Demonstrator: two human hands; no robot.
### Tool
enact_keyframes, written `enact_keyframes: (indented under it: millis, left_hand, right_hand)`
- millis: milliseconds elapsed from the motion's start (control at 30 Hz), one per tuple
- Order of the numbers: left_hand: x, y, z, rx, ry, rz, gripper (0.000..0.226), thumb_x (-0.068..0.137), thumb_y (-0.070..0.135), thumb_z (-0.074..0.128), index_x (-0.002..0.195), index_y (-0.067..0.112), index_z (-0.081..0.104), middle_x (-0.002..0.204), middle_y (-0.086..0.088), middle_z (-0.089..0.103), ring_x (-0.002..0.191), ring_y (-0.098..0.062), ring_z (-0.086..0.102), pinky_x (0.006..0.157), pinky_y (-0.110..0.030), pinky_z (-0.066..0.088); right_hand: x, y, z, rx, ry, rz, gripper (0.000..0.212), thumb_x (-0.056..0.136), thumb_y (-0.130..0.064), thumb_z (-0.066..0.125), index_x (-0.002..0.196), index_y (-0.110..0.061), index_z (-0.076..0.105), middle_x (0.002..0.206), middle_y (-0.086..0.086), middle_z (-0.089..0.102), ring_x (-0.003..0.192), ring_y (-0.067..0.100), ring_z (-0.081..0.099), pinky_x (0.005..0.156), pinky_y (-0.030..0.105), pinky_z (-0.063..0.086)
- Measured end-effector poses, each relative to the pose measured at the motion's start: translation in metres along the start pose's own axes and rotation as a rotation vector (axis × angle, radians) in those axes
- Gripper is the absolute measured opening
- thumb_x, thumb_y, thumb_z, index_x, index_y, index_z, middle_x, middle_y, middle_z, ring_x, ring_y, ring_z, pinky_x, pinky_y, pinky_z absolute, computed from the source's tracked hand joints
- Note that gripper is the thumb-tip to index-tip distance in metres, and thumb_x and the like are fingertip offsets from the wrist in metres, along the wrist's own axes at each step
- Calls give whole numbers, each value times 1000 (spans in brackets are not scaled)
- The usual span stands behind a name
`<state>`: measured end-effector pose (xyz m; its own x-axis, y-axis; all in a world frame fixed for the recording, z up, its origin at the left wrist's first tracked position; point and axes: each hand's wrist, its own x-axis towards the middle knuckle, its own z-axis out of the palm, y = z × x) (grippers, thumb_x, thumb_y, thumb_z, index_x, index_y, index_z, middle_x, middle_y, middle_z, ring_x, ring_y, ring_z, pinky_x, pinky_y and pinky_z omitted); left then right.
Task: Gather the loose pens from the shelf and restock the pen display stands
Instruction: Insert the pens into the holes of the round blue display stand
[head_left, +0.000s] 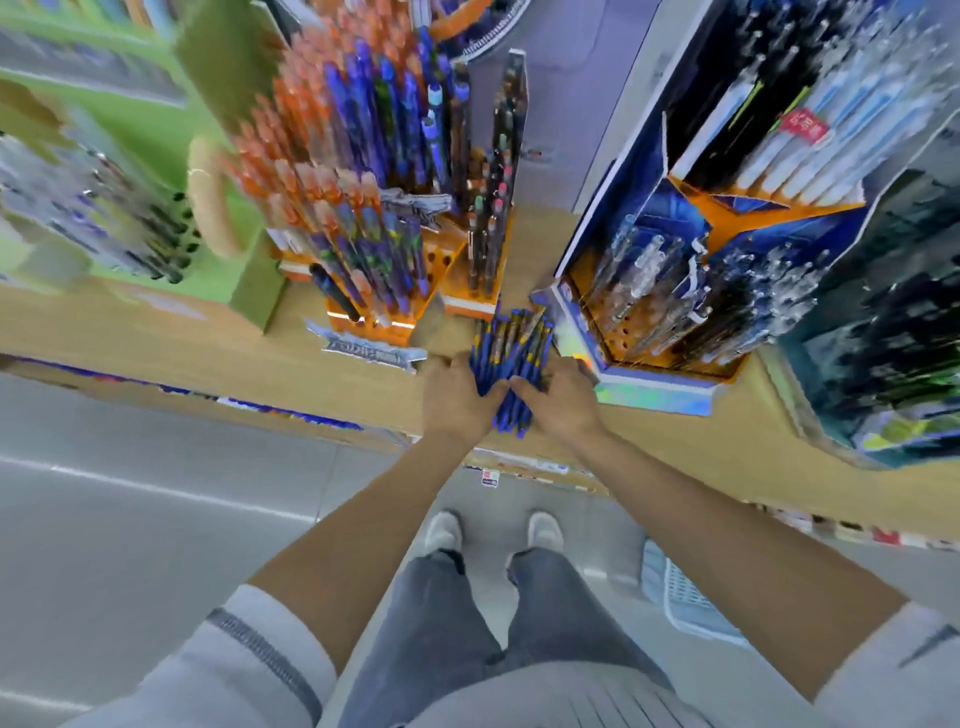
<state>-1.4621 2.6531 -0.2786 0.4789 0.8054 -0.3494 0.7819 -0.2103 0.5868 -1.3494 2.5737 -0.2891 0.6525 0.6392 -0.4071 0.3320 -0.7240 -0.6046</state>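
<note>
The left hand (457, 397) and right hand (561, 405) both curl around a bundle of blue pens (511, 348) over the wooden shelf (208, 343), likely squaring them up. An orange display stand (441, 260) with empty holes stands at the bundle's 11 o'clock, and a blue-and-orange stand (608, 332) at 2 o'clock.

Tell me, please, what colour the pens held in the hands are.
The pens are blue with yellow-orange accents; head view.

Royal-blue loose pens (511, 358) banded in yellow show against a pale wood-grain shelf (156, 332). An orange display stand (384, 325) carries orange-capped pens (311, 171) with barrels mottled purple and green. A blue display stand (654, 387) has an orange lining and an iridescent front edge. White sleeves (249, 654) bear grey stripes; the trousers (426, 623) are grey and the shoes (444, 530) white.
</note>
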Motion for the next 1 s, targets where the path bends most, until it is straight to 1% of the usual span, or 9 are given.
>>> enact_keyframes:
  millis: [100, 200, 233, 300, 400, 600, 767, 900, 1000]
  left_hand:
    - [1, -1, -3, 0, -48, 35, 40, 86, 39, 64, 106, 5, 57, 105, -17, 61, 104, -33, 54, 80, -38, 40]
    - [4, -2, -5, 0, -69, 46, 42, 86, 39, 65, 104, 2, 57, 101, -16, 63, 98, -33, 58, 71, -34, 38]
    - [5, -1, -8, 10, -88, 49, 42, 86, 39, 65, 102, 2, 58, 98, -15, 64, 95, -33, 59, 68, -32, 36]
    - [9, 0, -14, 34, -126, 52, 37, 84, 37, 66, 96, 3, 62, 86, -12, 62, 87, -31, 61, 64, -29, 35]
    - [15, 1, -18, 42, -182, 58, 26, 84, 35, 65, 86, 8, 63, 76, -5, 55, 77, -26, 58, 62, -27, 36]
    - [21, -5, -19, 44, -210, 52, 46, 84, 52, 63, 94, 7, 62, 80, -3, 58, 78, -24, 58, 63, -29, 38]
    - [21, -4, -21, 54, -253, 78, 29, 89, 39, 62, 82, 11, 59, 76, -6, 58, 73, -24, 56, 61, -29, 37]
    - [23, -5, -20, -81, -283, -9, 29, 85, 29, 60, 89, 0, 63, 80, -15, 67, 74, -30, 64, 66, -34, 52]
    - [26, -14, -18, -218, -337, -50, 25, 83, 22, 59, 86, -3, 59, 71, -19, 65, 64, -35, 64, 64, -45, 58]
  right_hand:
    - [-2, -4, 2, 54, 49, 48, 34, 86, -31, 71, 96, -2, 57, 87, 9, 54, 83, 20, 49, 66, 24, 29]
    - [-4, -5, 4, 144, 49, 77, 27, 82, -24, 75, 89, -1, 63, 65, 8, 56, 62, 24, 55, 51, 30, 34]
    - [-4, -5, 5, 182, 38, 104, 22, 83, -22, 75, 88, -3, 66, 66, 10, 61, 63, 27, 59, 52, 33, 40]
    - [-5, -7, 5, 258, 23, 165, 12, 82, -22, 75, 78, -11, 69, 78, 16, 71, 77, 32, 68, 68, 43, 53]
    - [-5, -8, 4, 309, 26, 228, 14, 80, -23, 75, 78, -11, 71, 85, 16, 73, 84, 32, 69, 80, 47, 56]
    - [-9, -13, 4, 336, 58, 257, 10, 81, -23, 70, 77, -13, 69, 82, 13, 72, 83, 28, 69, 81, 48, 56]
    - [-11, -12, -3, 309, 64, 275, 18, 83, -19, 67, 77, -3, 61, 69, 9, 54, 72, 29, 59, 71, 42, 52]
    - [-10, -13, -4, 289, 49, 264, 19, 84, -17, 64, 79, 1, 60, 70, 10, 51, 69, 28, 55, 65, 37, 47]
    - [-9, -11, -5, 304, 41, 261, 26, 83, -19, 62, 89, 7, 63, 79, 24, 60, 75, 36, 60, 69, 44, 52]
